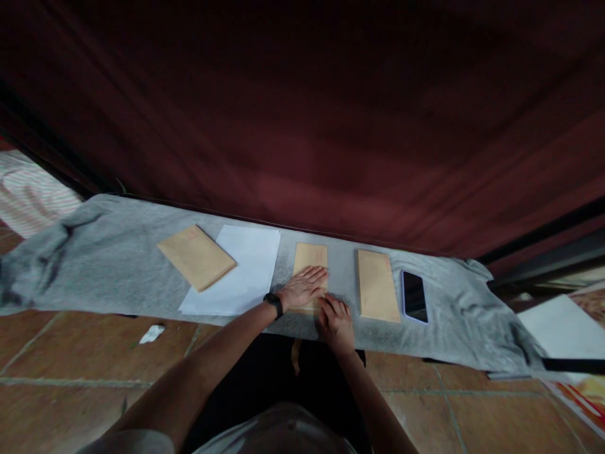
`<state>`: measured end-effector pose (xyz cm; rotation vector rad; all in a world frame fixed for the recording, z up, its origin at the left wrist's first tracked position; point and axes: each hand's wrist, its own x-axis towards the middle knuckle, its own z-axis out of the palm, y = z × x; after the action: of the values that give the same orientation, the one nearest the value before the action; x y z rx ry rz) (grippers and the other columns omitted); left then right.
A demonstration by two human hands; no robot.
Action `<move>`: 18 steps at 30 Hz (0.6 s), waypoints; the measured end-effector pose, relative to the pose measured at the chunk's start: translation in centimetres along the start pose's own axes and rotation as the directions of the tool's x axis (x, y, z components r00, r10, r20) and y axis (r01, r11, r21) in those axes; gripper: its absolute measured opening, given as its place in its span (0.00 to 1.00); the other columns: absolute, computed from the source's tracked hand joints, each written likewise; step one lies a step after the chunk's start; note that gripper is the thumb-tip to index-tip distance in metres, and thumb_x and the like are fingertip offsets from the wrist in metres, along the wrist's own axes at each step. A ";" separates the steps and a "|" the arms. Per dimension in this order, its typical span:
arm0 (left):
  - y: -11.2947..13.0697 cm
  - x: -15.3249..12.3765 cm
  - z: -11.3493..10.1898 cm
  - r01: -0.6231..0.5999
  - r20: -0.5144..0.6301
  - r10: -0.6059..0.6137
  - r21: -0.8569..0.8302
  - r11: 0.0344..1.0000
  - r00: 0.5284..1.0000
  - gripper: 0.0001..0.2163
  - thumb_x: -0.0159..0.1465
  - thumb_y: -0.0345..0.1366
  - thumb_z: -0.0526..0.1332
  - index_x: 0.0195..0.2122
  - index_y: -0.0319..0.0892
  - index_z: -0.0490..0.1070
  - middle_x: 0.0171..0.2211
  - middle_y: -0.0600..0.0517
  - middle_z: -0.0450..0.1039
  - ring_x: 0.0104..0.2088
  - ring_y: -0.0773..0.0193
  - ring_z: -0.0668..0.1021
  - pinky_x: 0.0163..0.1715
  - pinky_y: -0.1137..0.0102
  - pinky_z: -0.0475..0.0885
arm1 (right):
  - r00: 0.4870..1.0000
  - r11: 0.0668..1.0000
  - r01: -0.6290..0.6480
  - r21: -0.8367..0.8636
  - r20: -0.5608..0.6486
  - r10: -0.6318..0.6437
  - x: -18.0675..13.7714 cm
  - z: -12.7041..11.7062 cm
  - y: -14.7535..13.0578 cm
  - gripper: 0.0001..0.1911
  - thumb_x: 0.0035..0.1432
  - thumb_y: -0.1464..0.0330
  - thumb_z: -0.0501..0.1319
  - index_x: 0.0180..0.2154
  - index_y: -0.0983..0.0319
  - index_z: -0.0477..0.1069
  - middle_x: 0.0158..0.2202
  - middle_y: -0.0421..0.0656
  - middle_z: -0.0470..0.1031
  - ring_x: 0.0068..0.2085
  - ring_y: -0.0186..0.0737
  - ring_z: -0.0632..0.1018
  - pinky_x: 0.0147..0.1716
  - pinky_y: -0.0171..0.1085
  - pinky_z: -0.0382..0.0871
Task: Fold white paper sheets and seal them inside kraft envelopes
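Observation:
My left hand lies flat, fingers spread, on a brown envelope in the middle of a grey cloth. My right hand rests fingers-down at that envelope's near right corner, touching its edge. A black watch is on my left wrist. Another brown envelope lies just to the right, untouched. A third brown envelope sits at the left, overlapping a white sheet of paper.
A dark phone lies right of the envelopes. A dark red curtain hangs behind the cloth. The floor is brown tile with a scrap of white paper. White and printed sheets lie at far right.

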<state>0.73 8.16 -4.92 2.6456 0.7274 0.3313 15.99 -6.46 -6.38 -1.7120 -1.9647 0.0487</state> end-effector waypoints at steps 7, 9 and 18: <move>2.8 -3.7 0.2 -0.041 -0.036 0.038 -0.072 0.997 0.999 0.24 0.74 0.44 0.49 0.69 0.43 0.58 0.70 0.45 0.57 0.71 0.61 0.57 0.70 0.61 0.46 | 1.000 1.000 -0.019 0.001 -0.021 0.019 0.0 0.0 -0.2 0.16 0.67 0.71 0.54 0.53 0.59 0.73 0.55 0.48 0.76 0.54 0.46 0.75 0.55 0.45 0.64; 3.4 -4.8 0.5 -0.052 -0.035 0.050 -0.054 0.997 0.998 0.26 0.73 0.46 0.52 0.69 0.42 0.57 0.70 0.43 0.57 0.71 0.59 0.57 0.70 0.60 0.46 | 1.000 1.000 -0.013 -0.001 -0.016 0.013 -0.1 -0.1 -0.1 0.16 0.67 0.72 0.54 0.53 0.59 0.72 0.56 0.47 0.76 0.54 0.45 0.75 0.55 0.45 0.64; 5.0 -9.0 0.7 -0.155 0.027 0.153 0.149 0.977 0.988 0.34 0.71 0.53 0.53 0.71 0.34 0.50 0.71 0.37 0.53 0.72 0.53 0.54 0.71 0.59 0.48 | 0.999 1.000 -0.003 -0.001 -0.037 0.003 -0.6 0.2 0.5 0.16 0.70 0.69 0.50 0.52 0.62 0.73 0.54 0.50 0.78 0.54 0.45 0.76 0.56 0.47 0.65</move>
<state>-4.43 -0.78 -4.58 2.8527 0.5637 0.3086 16.37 -6.90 -6.93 -1.7041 -1.9360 0.0175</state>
